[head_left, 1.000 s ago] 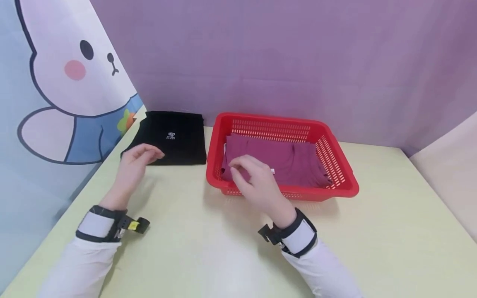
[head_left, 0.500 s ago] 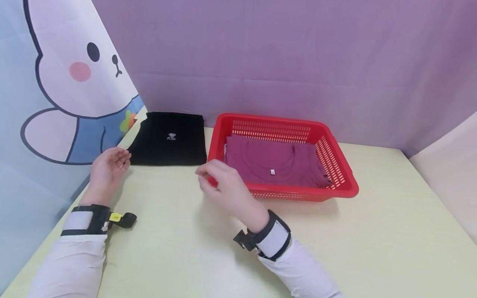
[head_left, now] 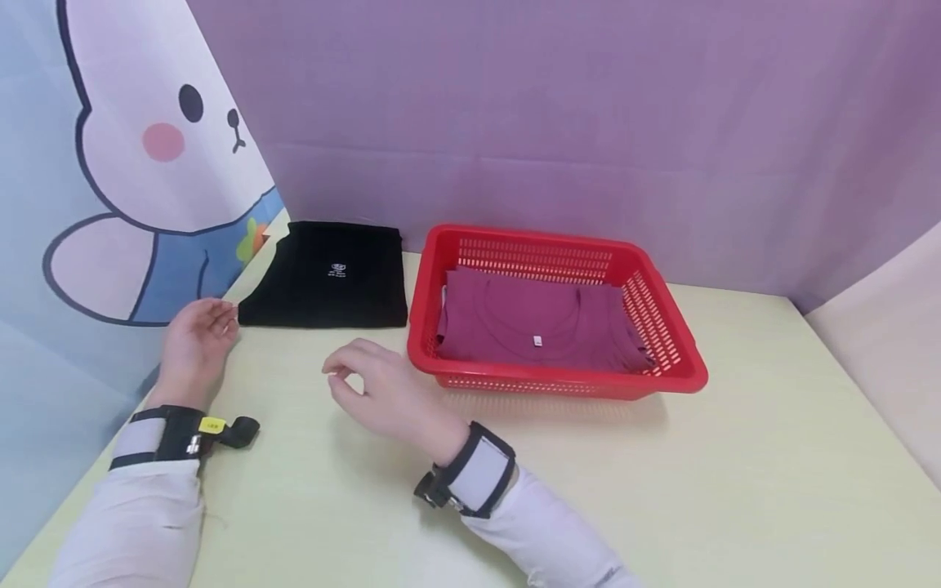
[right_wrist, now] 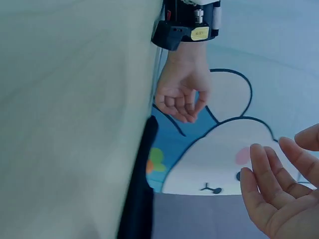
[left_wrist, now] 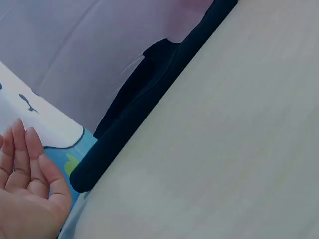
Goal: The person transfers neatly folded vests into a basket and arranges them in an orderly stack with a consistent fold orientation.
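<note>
My left hand (head_left: 193, 347) is at the left of the table, beside the near left corner of a folded black garment (head_left: 323, 286) with a small white print. Its fingers are slightly bent and hold nothing; a small gap to the garment shows in the left wrist view, where the hand (left_wrist: 32, 194) lies palm up. My right hand (head_left: 393, 396) hovers over the table in front of the garment, left of the red basket (head_left: 547, 377). Its fingers are loosely curved with nothing between them, as the right wrist view of this hand (right_wrist: 286, 194) also shows. A folded maroon shirt (head_left: 529, 314) lies inside the basket.
The pale table (head_left: 742, 441) meets a purple cloth backdrop (head_left: 551, 114) behind the basket and garment. A blue cloth with a rabbit drawing (head_left: 154, 188) hangs along the left edge, close to my left hand.
My right hand has moved left and toward me, from over the basket to the table before the black garment. My left hand has drawn left, off the garment's front. Basket and clothes stay put.
</note>
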Motion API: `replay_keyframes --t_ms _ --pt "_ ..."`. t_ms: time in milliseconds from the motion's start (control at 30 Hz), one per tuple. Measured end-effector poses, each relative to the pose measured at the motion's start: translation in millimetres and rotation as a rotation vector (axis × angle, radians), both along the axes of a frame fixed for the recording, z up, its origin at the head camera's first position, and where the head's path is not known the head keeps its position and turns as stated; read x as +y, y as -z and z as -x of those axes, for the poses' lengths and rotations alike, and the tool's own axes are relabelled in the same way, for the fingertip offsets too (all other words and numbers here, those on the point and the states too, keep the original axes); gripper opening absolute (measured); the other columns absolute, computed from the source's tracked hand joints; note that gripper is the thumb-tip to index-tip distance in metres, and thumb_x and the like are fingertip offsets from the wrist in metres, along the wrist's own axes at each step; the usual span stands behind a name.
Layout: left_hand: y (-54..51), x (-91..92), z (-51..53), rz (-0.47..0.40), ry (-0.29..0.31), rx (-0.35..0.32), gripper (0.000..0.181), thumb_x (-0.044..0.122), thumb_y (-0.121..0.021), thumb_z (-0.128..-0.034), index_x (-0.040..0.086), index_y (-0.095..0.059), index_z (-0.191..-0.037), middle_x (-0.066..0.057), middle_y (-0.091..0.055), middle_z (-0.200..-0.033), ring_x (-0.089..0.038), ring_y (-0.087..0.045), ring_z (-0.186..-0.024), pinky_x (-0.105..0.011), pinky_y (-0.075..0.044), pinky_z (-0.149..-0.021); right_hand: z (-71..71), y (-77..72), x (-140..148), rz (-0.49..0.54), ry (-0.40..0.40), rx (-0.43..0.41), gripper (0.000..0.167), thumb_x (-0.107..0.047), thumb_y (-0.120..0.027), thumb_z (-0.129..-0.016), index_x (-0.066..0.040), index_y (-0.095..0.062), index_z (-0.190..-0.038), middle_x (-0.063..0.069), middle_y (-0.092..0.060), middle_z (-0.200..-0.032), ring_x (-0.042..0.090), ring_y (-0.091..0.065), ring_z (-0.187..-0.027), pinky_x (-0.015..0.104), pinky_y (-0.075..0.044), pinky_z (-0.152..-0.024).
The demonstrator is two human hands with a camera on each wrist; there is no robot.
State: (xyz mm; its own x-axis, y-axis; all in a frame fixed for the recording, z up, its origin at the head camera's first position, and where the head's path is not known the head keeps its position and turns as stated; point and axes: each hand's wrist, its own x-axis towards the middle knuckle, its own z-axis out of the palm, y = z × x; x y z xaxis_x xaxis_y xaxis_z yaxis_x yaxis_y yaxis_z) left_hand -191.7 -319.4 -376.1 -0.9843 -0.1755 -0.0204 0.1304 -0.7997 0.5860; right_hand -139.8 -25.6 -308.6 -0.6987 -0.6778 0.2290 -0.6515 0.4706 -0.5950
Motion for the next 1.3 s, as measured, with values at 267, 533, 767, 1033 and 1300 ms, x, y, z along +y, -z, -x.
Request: replay_keyframes --t_ms 267,533,767,1033,1300 --pt "-2.1 6.3 -4.3 0.512 -0.238 -0.189 0.010 0.012 -0.053 -0.0955 0.012 -0.062 -0.091 0.007 -0.062 -0.096 -0.005 -0.057 -0.096 -0.016 -0.045 -0.083 27.4 24.2 -33.0 -0.059 0.034 -0.236 0.032 -0.020 -0.058 -0.092 -0.013 -0.057 -0.123 0.005 -0.055 -0.124 0.019 -0.054 -0.113 0.021 -0.046 -0.091" --pt "-2.8 5.5 -4.9 0.886 -0.301 -0.343 0.025 0.014 -0.044 -0.0968 0.018 -0.060 -0.116 0.015 -0.052 -0.111 -0.007 -0.042 -0.115 -0.026 -0.024 -0.104 51.9 43.0 -50.7 0.075 0.276 -0.408 0.044 -0.018 -0.059 -0.089 -0.015 -0.052 -0.132 0.008 -0.038 -0.142 0.021 -0.037 -0.129 0.036 -0.041 -0.103" --pt "-0.3 5.7 9.9 1.103 -0.144 -0.378 0.046 0.023 -0.040 -0.1002 0.012 -0.037 -0.145 -0.009 -0.039 -0.146 -0.021 -0.023 -0.141 -0.039 -0.013 -0.119 65.5 50.9 -57.5 -0.012 0.465 -0.415 0.054 -0.023 -0.062 -0.084 -0.021 -0.048 -0.136 0.009 -0.022 -0.152 0.026 -0.020 -0.140 0.044 -0.023 -0.114" --pt "-6.0 0.9 26.7 1.379 0.075 -0.421 0.053 0.027 -0.034 -0.1011 0.010 -0.022 -0.150 -0.016 -0.014 -0.157 -0.037 -0.008 -0.145 -0.054 -0.010 -0.116 77.3 52.1 -62.8 -0.089 0.556 -0.388 0.055 -0.027 -0.062 -0.085 -0.026 -0.047 -0.138 0.007 -0.014 -0.155 0.029 -0.010 -0.144 0.047 -0.006 -0.118" --pt "-24.8 -7.7 44.9 1.607 0.326 -0.416 0.057 0.030 -0.028 -0.1018 0.002 -0.016 -0.150 -0.028 -0.011 -0.154 -0.047 -0.011 -0.140 -0.058 -0.017 -0.113 90.9 55.9 -63.9 -0.138 0.601 -0.408 0.058 -0.030 -0.059 -0.086 -0.027 -0.044 -0.142 0.008 -0.005 -0.158 0.030 -0.002 -0.145 0.049 -0.011 -0.117"
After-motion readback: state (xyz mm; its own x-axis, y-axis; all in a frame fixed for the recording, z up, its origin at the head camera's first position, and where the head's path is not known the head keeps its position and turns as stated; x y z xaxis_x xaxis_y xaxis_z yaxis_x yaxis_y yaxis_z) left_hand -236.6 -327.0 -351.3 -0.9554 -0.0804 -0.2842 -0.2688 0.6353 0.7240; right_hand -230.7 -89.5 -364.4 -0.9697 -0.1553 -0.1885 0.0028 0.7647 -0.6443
